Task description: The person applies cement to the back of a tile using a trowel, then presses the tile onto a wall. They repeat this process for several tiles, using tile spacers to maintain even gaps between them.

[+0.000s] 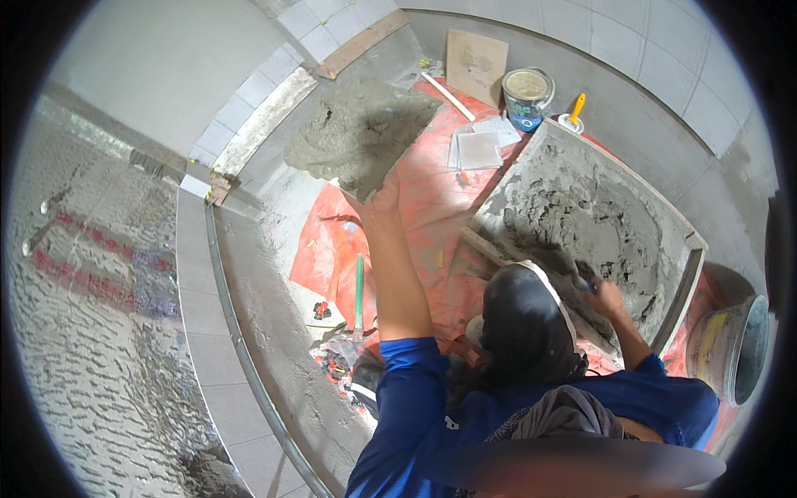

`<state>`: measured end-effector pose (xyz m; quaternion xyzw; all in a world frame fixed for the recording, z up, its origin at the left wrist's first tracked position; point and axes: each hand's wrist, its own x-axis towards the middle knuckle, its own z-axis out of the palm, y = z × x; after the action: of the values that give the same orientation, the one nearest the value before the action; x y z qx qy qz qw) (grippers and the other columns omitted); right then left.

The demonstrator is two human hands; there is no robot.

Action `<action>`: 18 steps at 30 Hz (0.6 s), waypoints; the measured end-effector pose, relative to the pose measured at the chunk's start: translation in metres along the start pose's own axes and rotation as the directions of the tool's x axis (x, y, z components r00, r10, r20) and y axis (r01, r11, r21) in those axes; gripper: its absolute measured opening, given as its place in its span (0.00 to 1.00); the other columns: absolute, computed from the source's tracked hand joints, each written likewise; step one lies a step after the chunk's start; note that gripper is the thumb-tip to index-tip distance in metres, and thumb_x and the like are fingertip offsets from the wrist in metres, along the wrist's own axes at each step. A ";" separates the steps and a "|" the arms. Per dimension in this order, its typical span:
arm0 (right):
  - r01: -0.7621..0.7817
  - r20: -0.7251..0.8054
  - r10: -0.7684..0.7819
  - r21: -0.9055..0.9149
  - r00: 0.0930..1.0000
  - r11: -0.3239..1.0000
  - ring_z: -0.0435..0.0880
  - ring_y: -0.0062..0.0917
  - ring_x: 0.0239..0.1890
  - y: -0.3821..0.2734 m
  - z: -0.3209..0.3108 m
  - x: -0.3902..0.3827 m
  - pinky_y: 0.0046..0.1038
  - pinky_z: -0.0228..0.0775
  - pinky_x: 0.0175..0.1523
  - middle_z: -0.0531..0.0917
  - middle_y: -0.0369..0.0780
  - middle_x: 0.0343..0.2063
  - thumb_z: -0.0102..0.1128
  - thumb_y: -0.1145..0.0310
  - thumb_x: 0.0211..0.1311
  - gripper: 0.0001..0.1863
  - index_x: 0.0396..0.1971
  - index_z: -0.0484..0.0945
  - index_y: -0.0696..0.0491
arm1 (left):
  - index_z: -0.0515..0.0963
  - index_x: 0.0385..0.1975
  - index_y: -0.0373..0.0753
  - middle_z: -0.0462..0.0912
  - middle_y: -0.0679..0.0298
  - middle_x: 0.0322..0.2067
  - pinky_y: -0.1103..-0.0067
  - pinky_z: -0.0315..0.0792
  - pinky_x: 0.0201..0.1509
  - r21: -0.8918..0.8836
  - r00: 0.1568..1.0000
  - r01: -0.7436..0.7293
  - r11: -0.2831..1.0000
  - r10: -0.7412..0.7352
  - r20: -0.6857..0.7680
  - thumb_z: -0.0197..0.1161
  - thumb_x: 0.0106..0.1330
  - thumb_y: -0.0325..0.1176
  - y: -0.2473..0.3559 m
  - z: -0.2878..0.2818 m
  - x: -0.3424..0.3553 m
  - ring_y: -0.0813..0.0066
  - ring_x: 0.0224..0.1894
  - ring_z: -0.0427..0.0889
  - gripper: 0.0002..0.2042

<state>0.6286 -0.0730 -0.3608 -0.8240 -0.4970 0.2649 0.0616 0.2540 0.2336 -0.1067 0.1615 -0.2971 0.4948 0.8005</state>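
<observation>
My left hand (pixel 382 203) is closed on the near edge of a hawk, a flat square board, its grip partly hidden beneath. Wet grey mortar (pixel 361 137) covers nearly the whole top of this hawk, which is held out ahead of me at arm's length. To the right, a wide shallow mixing trough (pixel 531 170) holds a large heap of grey mortar (pixel 610 220). My right hand (pixel 608 300) is wrapped round the blue handle of a trowel (pixel 590 288) at the trough's near side. The trowel's blade is mostly lost against the dark mortar.
Beyond the trough stand a bucket (pixel 528 93) and a yellow-handled brush (pixel 577 108). Pale tiles (pixel 479 152), a white stick (pixel 448 97) and a green-handled tool (pixel 359 290) lie on red sheeting (pixel 415 224). A rubber-like pail (pixel 735 349) sits right; a tiled ledge (pixel 220 357) curves along the left.
</observation>
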 end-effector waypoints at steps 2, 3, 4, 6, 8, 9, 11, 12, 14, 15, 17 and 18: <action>-0.003 0.003 0.003 -0.025 1.000 1.000 0.82 0.46 0.42 0.005 0.006 -0.018 0.43 0.73 0.48 0.83 0.52 0.37 0.65 0.52 0.52 0.24 0.45 0.79 0.52 | 0.63 0.59 0.34 0.68 0.51 0.59 0.58 0.60 0.67 0.000 0.999 -0.035 0.999 0.035 -0.037 0.46 0.73 0.43 0.007 0.014 0.001 0.56 0.62 0.66 0.22; 0.015 -0.023 -0.016 -0.049 1.000 0.999 0.82 0.45 0.43 0.002 0.004 -0.026 0.43 0.72 0.48 0.83 0.51 0.38 0.65 0.52 0.51 0.24 0.45 0.79 0.51 | 0.64 0.58 0.34 0.68 0.51 0.59 0.58 0.60 0.67 -0.008 0.997 -0.056 0.998 0.056 -0.059 0.46 0.73 0.42 0.010 0.021 0.003 0.56 0.61 0.66 0.21; 0.006 -0.043 -0.010 -0.090 0.999 0.996 0.82 0.45 0.43 -0.005 -0.002 -0.029 0.43 0.72 0.49 0.83 0.50 0.39 0.66 0.53 0.51 0.24 0.46 0.79 0.51 | 0.64 0.58 0.34 0.69 0.50 0.58 0.58 0.61 0.67 -0.034 0.997 -0.052 0.998 0.050 -0.059 0.46 0.73 0.42 0.011 0.028 0.006 0.55 0.61 0.67 0.21; 0.127 -0.322 -0.164 -0.132 0.932 0.983 0.81 0.44 0.45 -0.041 -0.023 -0.022 0.43 0.71 0.49 0.82 0.49 0.41 0.67 0.56 0.51 0.22 0.44 0.80 0.53 | 0.65 0.57 0.33 0.69 0.50 0.57 0.57 0.61 0.66 0.360 0.962 -0.212 0.908 0.259 -0.086 0.46 0.72 0.40 0.009 0.043 0.014 0.54 0.60 0.68 0.20; 0.398 -0.514 -0.356 -0.031 0.780 0.917 0.80 0.44 0.41 -0.101 -0.067 0.001 0.39 0.72 0.48 0.82 0.47 0.35 0.66 0.63 0.54 0.14 0.36 0.81 0.57 | 0.66 0.57 0.33 0.70 0.50 0.57 0.56 0.62 0.65 0.500 0.909 -0.276 0.821 0.392 -0.142 0.47 0.72 0.39 0.005 0.060 0.022 0.54 0.59 0.69 0.19; 0.686 -0.708 -0.550 -0.128 0.443 0.716 0.80 0.43 0.39 -0.139 -0.093 0.011 0.38 0.72 0.46 0.81 0.46 0.33 0.66 0.68 0.53 0.11 0.33 0.80 0.58 | 0.67 0.56 0.34 0.70 0.50 0.57 0.55 0.62 0.65 0.467 0.876 -0.297 0.833 0.433 -0.215 0.48 0.72 0.38 0.002 0.069 0.028 0.54 0.59 0.69 0.19; 0.809 -0.784 -0.605 -0.264 0.136 0.525 0.80 0.39 0.36 -0.220 -0.148 0.019 0.34 0.73 0.42 0.81 0.45 0.33 0.68 0.74 0.49 0.10 0.33 0.81 0.58 | 0.68 0.56 0.34 0.70 0.50 0.57 0.52 0.60 0.65 0.308 0.915 -0.266 0.913 0.340 -0.216 0.50 0.70 0.38 -0.005 0.088 0.033 0.52 0.60 0.68 0.19; 0.860 -0.793 -0.610 -0.304 0.011 0.410 0.80 0.37 0.35 -0.260 -0.175 0.018 0.33 0.73 0.40 0.81 0.44 0.33 0.69 0.75 0.47 0.12 0.34 0.81 0.57 | 0.68 0.56 0.34 0.70 0.49 0.58 0.50 0.59 0.66 0.186 0.970 -0.191 0.964 0.215 -0.118 0.52 0.70 0.38 -0.006 0.100 0.035 0.50 0.61 0.67 0.20; 0.853 -0.776 -0.554 -0.479 -0.302 0.206 0.82 0.34 0.35 -0.332 -0.221 0.008 0.29 0.75 0.39 0.82 0.44 0.34 0.73 0.74 0.43 0.16 0.35 0.81 0.58 | 0.69 0.56 0.33 0.69 0.48 0.58 0.48 0.57 0.67 0.277 0.948 -0.255 0.927 0.295 -0.115 0.53 0.69 0.36 -0.013 0.122 0.038 0.49 0.62 0.66 0.19; 0.851 -0.784 -0.455 -0.516 -0.422 0.098 0.81 0.34 0.34 -0.366 -0.236 0.002 0.30 0.75 0.39 0.82 0.43 0.34 0.72 0.74 0.44 0.15 0.35 0.81 0.57 | 0.70 0.55 0.33 0.69 0.47 0.58 0.47 0.56 0.68 0.237 0.967 -0.218 0.947 0.242 -0.077 0.54 0.68 0.36 -0.016 0.132 0.039 0.48 0.63 0.65 0.19; 0.847 -0.795 -0.360 -0.531 -0.488 0.027 0.80 0.34 0.34 -0.413 -0.251 -0.015 0.31 0.75 0.38 0.81 0.42 0.33 0.71 0.73 0.44 0.15 0.35 0.81 0.56 | 0.69 0.56 0.33 0.69 0.47 0.58 0.47 0.56 0.68 0.492 0.849 -0.373 0.786 0.503 -0.160 0.53 0.68 0.36 -0.026 0.147 0.040 0.48 0.63 0.65 0.19; 0.839 -0.797 -0.325 -0.545 -0.510 0.020 0.80 0.34 0.34 -0.428 -0.254 -0.021 0.30 0.75 0.37 0.81 0.41 0.33 0.71 0.73 0.43 0.15 0.34 0.81 0.56 | 0.69 0.56 0.33 0.69 0.47 0.58 0.47 0.56 0.68 0.517 0.826 -0.383 0.766 0.534 -0.179 0.53 0.69 0.36 -0.028 0.154 0.038 0.48 0.63 0.65 0.19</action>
<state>0.4109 0.1637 0.0197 -0.1684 -0.6688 -0.2747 0.6699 0.2427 0.1625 0.0377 0.1860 -0.0704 0.7525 0.6279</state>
